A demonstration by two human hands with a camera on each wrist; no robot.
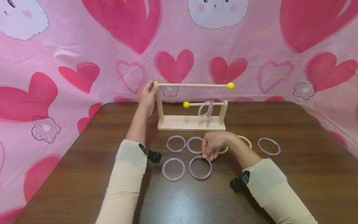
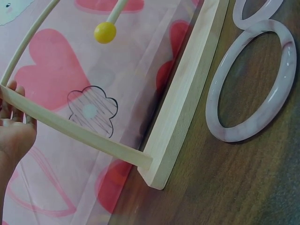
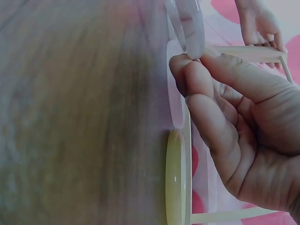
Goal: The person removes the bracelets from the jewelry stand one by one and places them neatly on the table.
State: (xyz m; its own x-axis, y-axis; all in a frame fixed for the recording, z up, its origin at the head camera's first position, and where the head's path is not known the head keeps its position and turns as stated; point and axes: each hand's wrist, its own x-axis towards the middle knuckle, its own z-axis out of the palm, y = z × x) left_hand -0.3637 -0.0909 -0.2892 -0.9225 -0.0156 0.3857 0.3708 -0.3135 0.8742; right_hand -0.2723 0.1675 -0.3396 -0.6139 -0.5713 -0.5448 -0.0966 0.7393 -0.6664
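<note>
A pale wooden rack (image 1: 193, 123) with two horizontal rods stands on the table. My left hand (image 1: 148, 96) grips the top of its taller left post, where the upper rod begins. Two pinkish bangles (image 1: 206, 109) hang on the lower rod. My right hand (image 1: 216, 143) pinches the far edge of a lilac bangle (image 1: 200, 168) between thumb and fingertips. In the right wrist view that bangle (image 3: 192, 28) is seen nearly edge-on at the fingertips. Another lilac bangle (image 1: 173, 169) lies just left of it.
Two more lilac bangles (image 1: 176, 144) lie in front of the rack. Behind the right hand and forearm are yellow bangles (image 1: 245, 141), partly hidden. A lilac bangle (image 1: 269, 146) lies at the right. Yellow balls (image 1: 230, 86) cap the rods. A pink heart-print cloth (image 1: 176, 37) hangs behind the table.
</note>
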